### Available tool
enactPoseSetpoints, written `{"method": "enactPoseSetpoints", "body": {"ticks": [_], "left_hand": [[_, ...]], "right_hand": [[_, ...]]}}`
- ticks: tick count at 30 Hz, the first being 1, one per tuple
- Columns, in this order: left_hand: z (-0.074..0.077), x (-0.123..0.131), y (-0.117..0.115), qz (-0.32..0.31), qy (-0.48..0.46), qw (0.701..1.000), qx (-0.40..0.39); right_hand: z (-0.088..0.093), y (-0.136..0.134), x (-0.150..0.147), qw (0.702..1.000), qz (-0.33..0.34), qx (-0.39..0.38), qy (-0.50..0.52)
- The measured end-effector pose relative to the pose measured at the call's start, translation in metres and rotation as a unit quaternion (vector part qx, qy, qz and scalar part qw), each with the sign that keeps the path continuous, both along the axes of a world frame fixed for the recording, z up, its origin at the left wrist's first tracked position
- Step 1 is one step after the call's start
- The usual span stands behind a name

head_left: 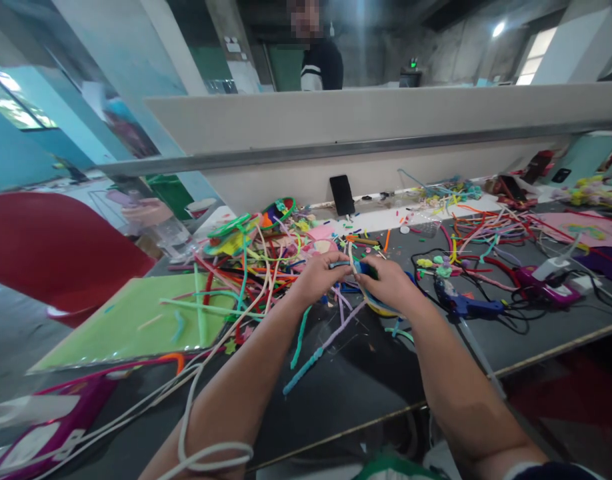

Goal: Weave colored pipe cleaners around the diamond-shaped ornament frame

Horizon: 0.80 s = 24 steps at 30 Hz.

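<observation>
My left hand (pixel 319 275) and my right hand (pixel 387 283) meet over the dark table (pixel 346 393), both closed around a small bundle of pipe cleaners (pixel 353 268) held between them. Pale and blue strands stick out between the fingers. A yellow and blue ring-like piece (pixel 381 308) hangs under my right hand. A teal pipe cleaner (pixel 302 363) and a lilac one (pixel 343 323) lie on the table below my left wrist. A white cord (pixel 196 413) crosses my left forearm.
A heap of coloured pipe cleaners (pixel 251 260) covers the table's left centre, beside a green sheet (pixel 131 320). A blue glue gun (pixel 466 305), a purple one (pixel 541 283), and cables lie to the right. A black phone (pixel 342 195) leans on the partition. A person stands behind it.
</observation>
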State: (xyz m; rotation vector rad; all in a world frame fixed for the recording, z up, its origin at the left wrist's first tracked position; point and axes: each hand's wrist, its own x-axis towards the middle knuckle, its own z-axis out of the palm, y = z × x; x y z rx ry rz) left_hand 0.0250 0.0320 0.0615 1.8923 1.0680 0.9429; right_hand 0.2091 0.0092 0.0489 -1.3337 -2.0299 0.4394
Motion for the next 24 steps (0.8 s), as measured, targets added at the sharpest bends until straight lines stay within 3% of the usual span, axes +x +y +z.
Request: {"method": "enactPoseSetpoints", "body": {"ticks": [6, 13, 24], "left_hand": [[-0.003, 0.001, 0.002, 0.020, 0.028, 0.996, 0.077], [-0.007, -0.007, 0.010, -0.025, -0.004, 1.000, -0.009], [-0.007, 0.003, 0.003, 0.061, 0.016, 0.996, 0.056]], "right_hand": [[0.002, -0.001, -0.002, 0.999, -0.010, -0.006, -0.032], [0.007, -0.006, -0.005, 0.999, -0.022, -0.008, -0.049], [0.005, -0.005, -0.007, 0.994, -0.044, -0.016, -0.095]]}}
